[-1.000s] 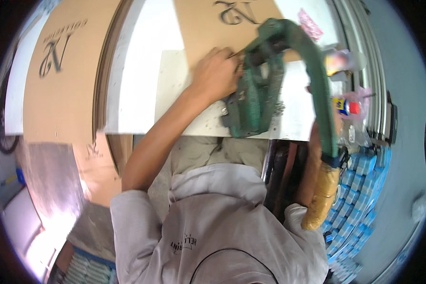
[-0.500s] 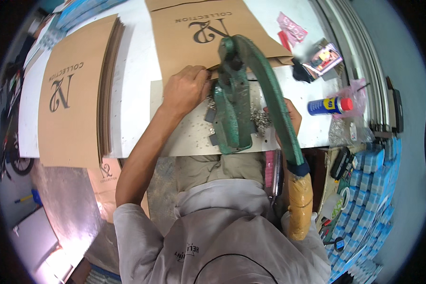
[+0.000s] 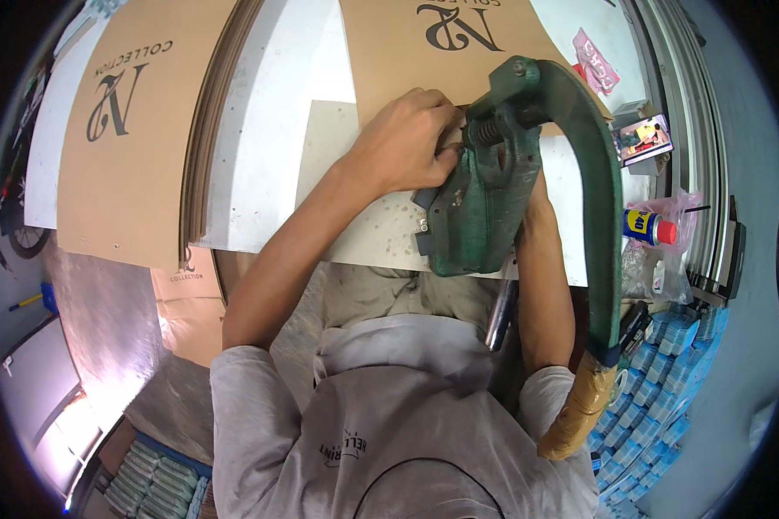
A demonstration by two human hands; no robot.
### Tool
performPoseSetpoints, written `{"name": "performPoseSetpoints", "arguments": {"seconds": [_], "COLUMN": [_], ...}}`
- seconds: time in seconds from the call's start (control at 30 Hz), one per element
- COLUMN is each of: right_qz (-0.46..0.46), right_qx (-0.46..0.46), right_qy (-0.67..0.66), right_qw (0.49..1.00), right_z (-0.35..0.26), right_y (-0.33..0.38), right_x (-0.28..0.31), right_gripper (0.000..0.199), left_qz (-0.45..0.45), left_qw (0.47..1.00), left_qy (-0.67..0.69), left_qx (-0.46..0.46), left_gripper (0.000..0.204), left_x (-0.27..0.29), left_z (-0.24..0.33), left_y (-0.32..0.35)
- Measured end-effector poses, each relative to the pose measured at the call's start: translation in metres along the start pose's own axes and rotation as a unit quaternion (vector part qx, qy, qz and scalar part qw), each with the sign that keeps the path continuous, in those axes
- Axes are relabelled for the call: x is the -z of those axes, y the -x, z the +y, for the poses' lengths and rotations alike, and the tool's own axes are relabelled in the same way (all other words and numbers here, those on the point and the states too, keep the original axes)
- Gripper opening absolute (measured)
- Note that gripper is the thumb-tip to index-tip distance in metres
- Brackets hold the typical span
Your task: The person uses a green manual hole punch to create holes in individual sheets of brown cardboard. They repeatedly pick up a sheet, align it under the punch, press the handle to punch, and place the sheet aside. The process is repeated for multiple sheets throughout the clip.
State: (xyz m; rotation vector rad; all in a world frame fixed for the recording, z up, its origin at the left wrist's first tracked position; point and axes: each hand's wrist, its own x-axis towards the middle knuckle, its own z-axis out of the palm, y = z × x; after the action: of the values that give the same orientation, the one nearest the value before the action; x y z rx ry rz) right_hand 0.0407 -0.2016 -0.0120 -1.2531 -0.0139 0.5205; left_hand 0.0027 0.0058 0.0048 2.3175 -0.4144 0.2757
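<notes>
A green hand press (image 3: 485, 208) stands on a grey plate (image 3: 363, 233) at the near edge of a white table (image 3: 268, 130). Its long curved lever (image 3: 604, 242) sweeps down to a tape-wrapped grip (image 3: 580, 415). My left hand (image 3: 402, 143) is at the press head, fingers pinched on the near edge of a brown printed card sheet (image 3: 407, 52) that lies under the punch. My right forearm (image 3: 545, 277) runs up behind the press. The right hand itself is hidden by the green body.
A thick stack of the same brown card sheets (image 3: 138, 130) lies at the left. A pink packet (image 3: 595, 65), a small box and a spray can (image 3: 649, 227) sit at the right. Blue boxes (image 3: 666, 363) are piled below them on the right.
The view has closed in on the press. My left hand stays pinched at the press head. My right hand, which showed beside the press before, is now hidden behind it.
</notes>
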Motion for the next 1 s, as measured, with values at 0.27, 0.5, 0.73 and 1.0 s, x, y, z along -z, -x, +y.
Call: {"name": "performPoseSetpoints", "arguments": {"seconds": [0.27, 0.5, 0.73, 1.0], "right_qz": [0.026, 0.007, 0.046, -0.003], "right_qx": [-0.037, 0.012, 0.019, 0.354], "right_qy": [0.114, 0.229, 0.18, 0.474], "right_qw": [0.992, 0.973, 0.982, 0.806], "right_z": [0.005, 0.02, 0.014, -0.134], "right_y": [0.01, 0.009, 0.008, 0.11], "right_x": [0.02, 0.04, 0.036, -0.032], "right_gripper": [0.021, 0.03, 0.027, 0.039], "left_qz": [0.025, 0.043, 0.083, 0.097], "left_qw": [0.999, 0.999, 0.996, 0.991], "left_qy": [0.016, 0.02, -0.013, -0.058], "left_qx": [0.027, 0.017, 0.04, 0.068], "left_gripper": [0.031, 0.026, 0.016, 0.025], "left_x": [-0.017, -0.022, -0.031, -0.027], "left_z": [-0.004, -0.006, 0.004, 0.0], "left_y": [0.015, 0.022, 0.016, 0.02]}}
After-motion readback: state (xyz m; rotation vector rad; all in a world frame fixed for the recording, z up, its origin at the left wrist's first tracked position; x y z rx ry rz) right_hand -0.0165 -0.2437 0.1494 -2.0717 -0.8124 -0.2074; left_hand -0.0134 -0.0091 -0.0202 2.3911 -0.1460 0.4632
